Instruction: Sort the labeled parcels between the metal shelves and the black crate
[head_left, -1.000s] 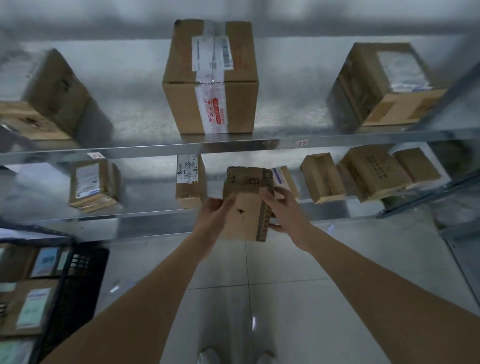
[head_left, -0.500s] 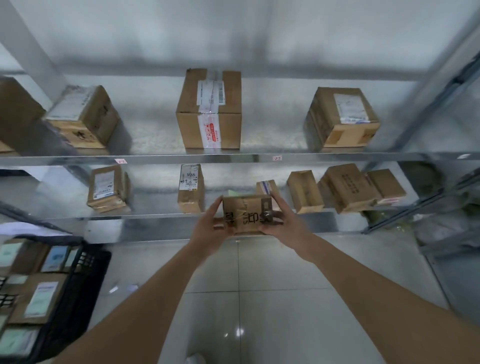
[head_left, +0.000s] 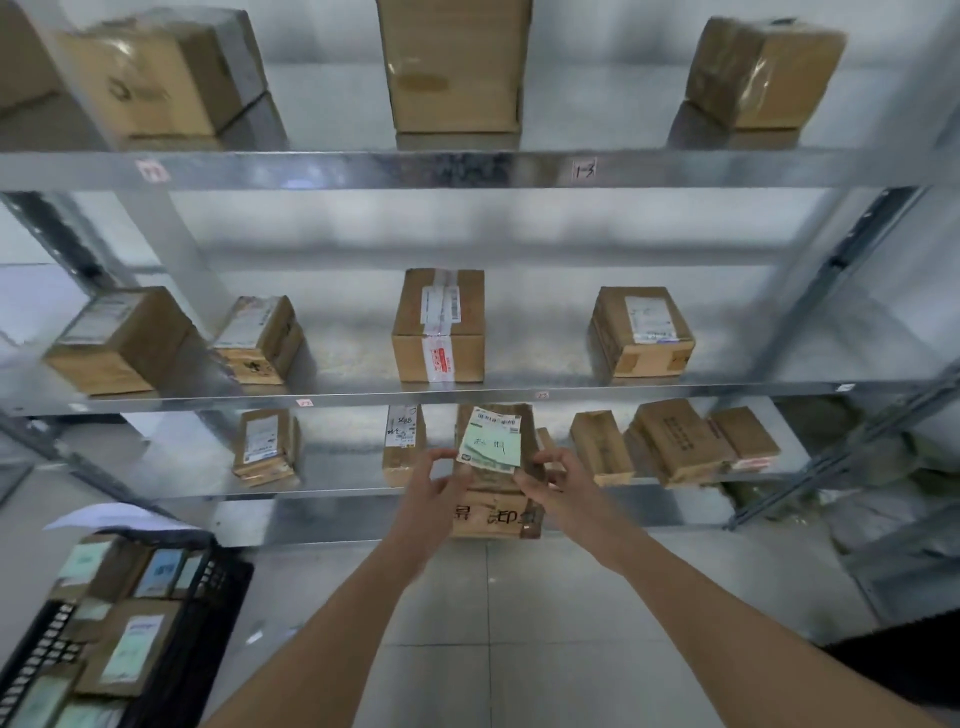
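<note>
The small parcel (head_left: 496, 470) now shows its top face with a pale green label (head_left: 491, 447), where half a second ago only a printed brown side faced the camera. It stands taller in front of the lowest metal shelf (head_left: 363, 488). The left hand (head_left: 434, 486) and right hand (head_left: 558, 486) now grip its sides lower down, fingers curled. The view tilts upward, revealing a higher shelf of boxes.
</note>
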